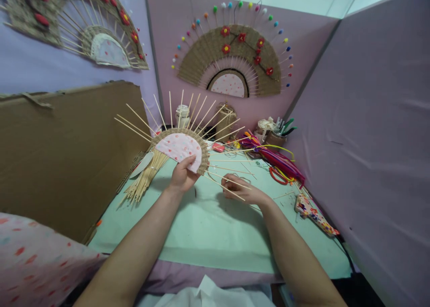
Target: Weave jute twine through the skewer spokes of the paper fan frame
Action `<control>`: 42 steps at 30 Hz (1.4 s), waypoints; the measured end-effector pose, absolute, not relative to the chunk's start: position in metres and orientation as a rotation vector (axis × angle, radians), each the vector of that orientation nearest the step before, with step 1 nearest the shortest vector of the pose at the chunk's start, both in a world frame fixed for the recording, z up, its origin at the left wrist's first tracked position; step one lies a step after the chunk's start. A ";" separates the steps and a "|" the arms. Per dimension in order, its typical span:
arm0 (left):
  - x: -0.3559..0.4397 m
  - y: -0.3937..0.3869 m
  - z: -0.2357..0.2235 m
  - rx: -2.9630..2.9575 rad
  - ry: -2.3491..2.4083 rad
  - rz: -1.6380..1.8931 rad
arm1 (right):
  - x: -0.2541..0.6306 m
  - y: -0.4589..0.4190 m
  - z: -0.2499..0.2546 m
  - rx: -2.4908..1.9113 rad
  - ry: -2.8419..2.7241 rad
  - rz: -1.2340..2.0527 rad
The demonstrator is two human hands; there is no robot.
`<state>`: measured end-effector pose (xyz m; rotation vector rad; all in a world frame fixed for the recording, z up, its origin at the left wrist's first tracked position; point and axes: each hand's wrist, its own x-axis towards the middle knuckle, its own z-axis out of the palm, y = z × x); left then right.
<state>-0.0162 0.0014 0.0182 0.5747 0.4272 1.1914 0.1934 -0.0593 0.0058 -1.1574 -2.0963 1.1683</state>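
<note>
My left hand [183,176] grips a half-round fan [179,148] by its lower edge, thumb on the pink dotted cloth. A band of woven twine [204,151] rims the cloth, and many thin wooden sticks [204,110] spread outward from it. To the right of the fan, my right hand [240,189] has its fingers curled together beside the lowest sticks. A thin strand of twine [215,178] runs from the fan's lower right corner towards those fingers, with a loop near them. The fan is held up above the pale green tabletop [208,235].
A bundle of loose sticks [146,177] lies at left by a cardboard sheet [74,150]. Rightward are coloured pipe cleaners [278,161], a flower-patterned glue gun [314,215] and a pot of tools [277,139]. A twine roll [225,123] and jar [182,116] stand behind.
</note>
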 end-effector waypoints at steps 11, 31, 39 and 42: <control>-0.014 0.003 0.017 0.654 0.463 1.254 | 0.247 -0.059 0.014 -1.283 -1.760 1.186; -0.002 -0.007 0.023 0.593 0.440 1.371 | 0.247 -0.058 0.012 -1.279 -1.962 1.364; 0.026 -0.017 0.044 0.476 0.402 1.435 | 0.193 -0.063 0.002 -1.138 -2.098 1.313; 0.043 -0.017 0.044 0.443 0.414 1.467 | 0.168 -0.071 -0.004 -1.010 -2.066 1.343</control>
